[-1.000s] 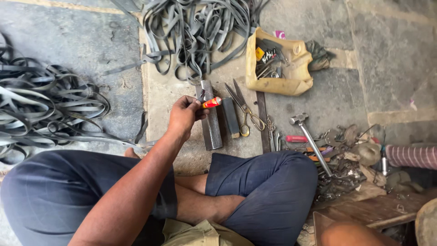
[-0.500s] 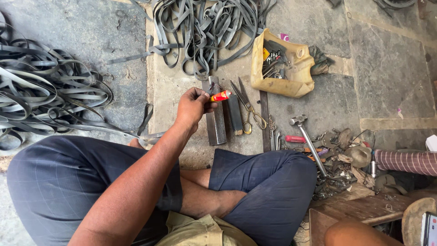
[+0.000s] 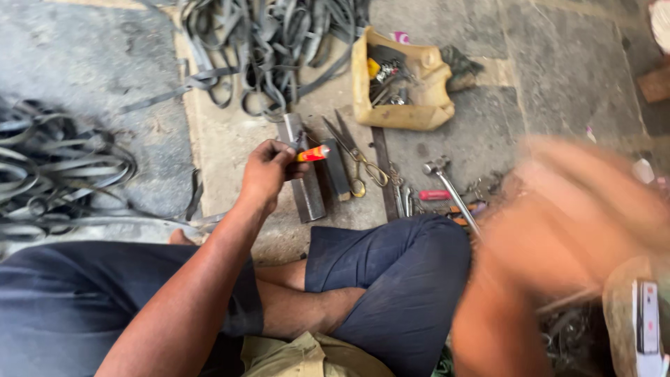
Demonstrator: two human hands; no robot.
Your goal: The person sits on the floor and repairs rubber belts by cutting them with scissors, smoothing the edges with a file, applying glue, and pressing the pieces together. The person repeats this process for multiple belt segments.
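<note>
Pinched in the left hand (image 3: 269, 171), 1 small orange tube (image 3: 313, 153), long axis pointing right over the floor (image 3: 230, 139); right hand (image 3: 579, 216) nearby, too blurred to tell its fingers' state.

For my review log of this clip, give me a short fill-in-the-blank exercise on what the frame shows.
1. The left hand holds a small tube with an orange and ____ body.
2. The scissors lie on the floor with their handles pointing ____ the person.
3. The right hand is too ____ to show whether it holds anything.
4. The yellow cut-open container holds ____.

Missing words: red; toward; blurred; tools
</note>
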